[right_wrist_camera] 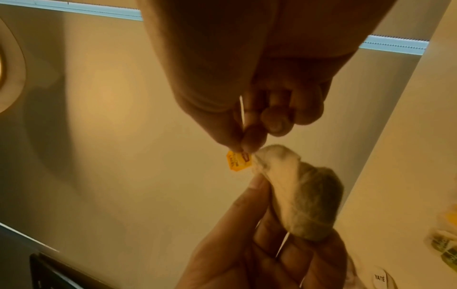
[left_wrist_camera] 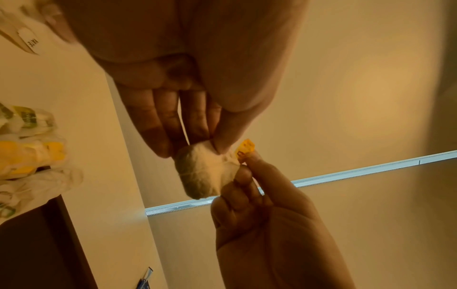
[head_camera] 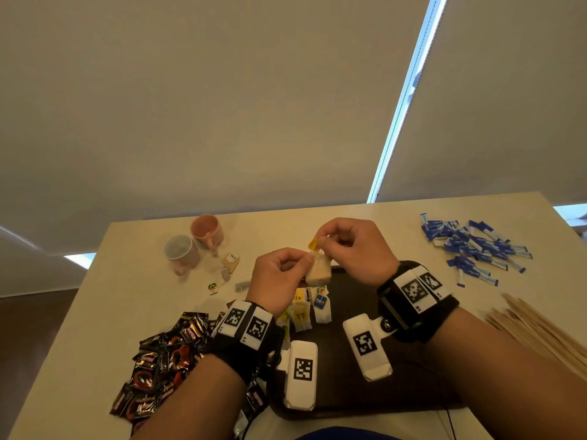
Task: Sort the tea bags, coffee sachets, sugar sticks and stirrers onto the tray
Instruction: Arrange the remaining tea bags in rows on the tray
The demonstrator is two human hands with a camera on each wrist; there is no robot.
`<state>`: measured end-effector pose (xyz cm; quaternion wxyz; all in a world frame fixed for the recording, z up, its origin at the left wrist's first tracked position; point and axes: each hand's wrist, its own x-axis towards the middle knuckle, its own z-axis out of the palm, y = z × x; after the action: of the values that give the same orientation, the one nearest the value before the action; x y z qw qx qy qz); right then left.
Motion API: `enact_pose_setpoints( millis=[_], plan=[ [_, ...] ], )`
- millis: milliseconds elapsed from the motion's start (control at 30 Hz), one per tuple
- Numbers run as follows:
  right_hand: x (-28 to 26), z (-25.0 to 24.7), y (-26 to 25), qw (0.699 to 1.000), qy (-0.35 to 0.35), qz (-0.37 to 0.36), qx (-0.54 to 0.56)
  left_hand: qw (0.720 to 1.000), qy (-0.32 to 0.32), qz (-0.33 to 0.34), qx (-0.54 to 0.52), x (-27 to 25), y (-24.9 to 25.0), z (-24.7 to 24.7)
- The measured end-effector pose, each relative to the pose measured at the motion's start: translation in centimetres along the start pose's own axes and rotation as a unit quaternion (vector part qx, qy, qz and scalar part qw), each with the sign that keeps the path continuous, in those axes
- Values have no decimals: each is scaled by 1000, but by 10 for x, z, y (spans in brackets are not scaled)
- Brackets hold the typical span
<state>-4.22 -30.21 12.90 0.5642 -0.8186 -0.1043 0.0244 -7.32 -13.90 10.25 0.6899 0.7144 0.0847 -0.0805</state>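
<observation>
My left hand [head_camera: 306, 258] pinches the top corner of a pale tea bag [head_camera: 319, 271], held up over the far edge of the dark tray [head_camera: 352, 290]. My right hand [head_camera: 324, 241] pinches the bag's small yellow tag [head_camera: 313, 243] just above it. In the left wrist view the left hand [left_wrist_camera: 215, 145] grips the tea bag [left_wrist_camera: 205, 172] and the right hand [left_wrist_camera: 247, 164] holds the tag [left_wrist_camera: 245, 149]. The right wrist view shows the right hand [right_wrist_camera: 247, 145] on the tag [right_wrist_camera: 238, 161], with the tea bag [right_wrist_camera: 296, 191] below. Several tea bags [head_camera: 306, 312] lie on the tray.
A heap of dark coffee sachets [head_camera: 158, 360] lies at the left. Blue sugar sticks [head_camera: 476, 249] are scattered far right, and wooden stirrers [head_camera: 540, 338] lie near right. Two mugs [head_camera: 190, 246] and loose tea bags [head_camera: 228, 263] sit on the table behind the tray.
</observation>
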Motion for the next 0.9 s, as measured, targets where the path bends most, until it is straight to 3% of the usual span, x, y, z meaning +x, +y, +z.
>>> enact_pose_setpoints(
  millis=[233, 633, 900],
  plan=[
    [-6, -4, -1, 995, -40, 33, 82, 1000, 16, 2, -15, 6, -1, 0],
    [-3, -5, -7, 991, -65, 99, 63, 998, 13, 42, 37, 8, -1, -2],
    [-8, -5, -8, 989, -126, 82, -5, 995, 34, 45, 80, 9, -2, -3]
  ],
)
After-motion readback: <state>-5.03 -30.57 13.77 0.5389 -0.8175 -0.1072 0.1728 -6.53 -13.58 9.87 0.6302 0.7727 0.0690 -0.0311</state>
